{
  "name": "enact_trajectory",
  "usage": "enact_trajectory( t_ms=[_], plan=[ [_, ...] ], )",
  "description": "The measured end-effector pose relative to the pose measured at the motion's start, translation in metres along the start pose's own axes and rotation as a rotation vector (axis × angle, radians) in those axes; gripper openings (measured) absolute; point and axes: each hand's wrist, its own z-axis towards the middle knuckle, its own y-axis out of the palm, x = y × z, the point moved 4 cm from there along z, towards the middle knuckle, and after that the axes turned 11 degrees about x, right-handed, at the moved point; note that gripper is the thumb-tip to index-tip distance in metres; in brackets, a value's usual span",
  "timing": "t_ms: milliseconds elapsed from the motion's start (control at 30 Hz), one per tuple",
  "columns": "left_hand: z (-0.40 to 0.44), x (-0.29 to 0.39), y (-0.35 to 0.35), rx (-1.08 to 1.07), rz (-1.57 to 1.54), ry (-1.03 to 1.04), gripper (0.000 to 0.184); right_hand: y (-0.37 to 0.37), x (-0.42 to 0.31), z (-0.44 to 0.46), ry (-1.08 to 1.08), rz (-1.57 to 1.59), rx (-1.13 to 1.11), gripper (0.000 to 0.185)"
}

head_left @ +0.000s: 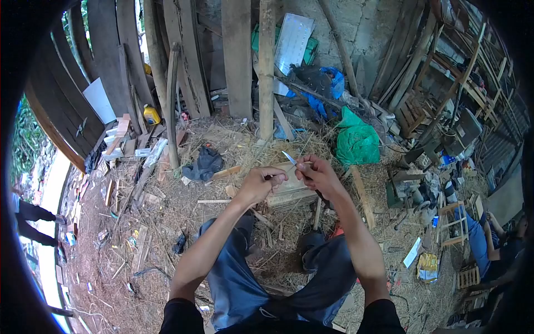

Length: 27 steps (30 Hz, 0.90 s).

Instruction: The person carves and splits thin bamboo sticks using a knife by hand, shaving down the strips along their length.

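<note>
My right hand (318, 177) is closed around a small knife (289, 158), whose blade points up and to the left. Close by on the left, my left hand (261, 185) has its fingers curled in a pinch; whatever is between them is too small to make out. The two hands are apart, with a small gap between the fingertips. Beneath them lies a pale wooden block (292, 196) on ground strewn with shavings.
A green bag (357, 143) lies beyond my right hand, and a dark plastic bag (204, 163) to the left. Wooden posts (267, 72) stand ahead. A seated person (492, 245) is at the far right; another person's legs (38, 218) show at the left.
</note>
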Motion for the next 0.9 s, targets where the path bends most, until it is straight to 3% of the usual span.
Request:
enact_trajectory(
  t_ms=[233,300,400,467,567,633,733,833,900],
  plan=[
    [0.004,-0.008,0.006,-0.116,0.004,-0.069,0.021,-0.046,0.001,0.016,-0.062,0.035,0.211,0.015],
    [0.003,0.000,0.007,0.018,0.222,0.208,0.018,-0.050,0.001,0.015,-0.055,0.034,0.177,0.014],
    [0.006,0.010,0.019,0.133,0.284,0.317,0.015,-0.033,0.006,0.010,-0.061,0.033,0.231,0.013],
    [0.010,0.016,0.022,0.152,0.305,0.327,0.014,-0.016,0.011,0.007,-0.034,0.045,0.061,0.014],
    [0.010,0.012,0.022,0.131,0.311,0.293,0.014,-0.023,0.014,0.011,0.024,0.037,0.056,0.013],
    [0.009,0.011,0.021,0.099,0.287,0.254,0.013,-0.023,0.012,0.011,0.033,0.016,0.076,0.013],
    [0.006,0.013,0.015,0.110,0.313,0.302,0.013,-0.048,0.013,0.023,-0.050,0.040,0.283,0.017],
    [-0.009,0.010,0.005,0.111,0.363,0.443,0.014,-0.075,0.002,0.021,-0.029,0.149,0.344,0.017],
    [-0.012,0.007,0.000,0.073,0.391,0.300,0.016,-0.077,0.002,0.019,-0.033,0.144,0.353,0.018]
  ],
)
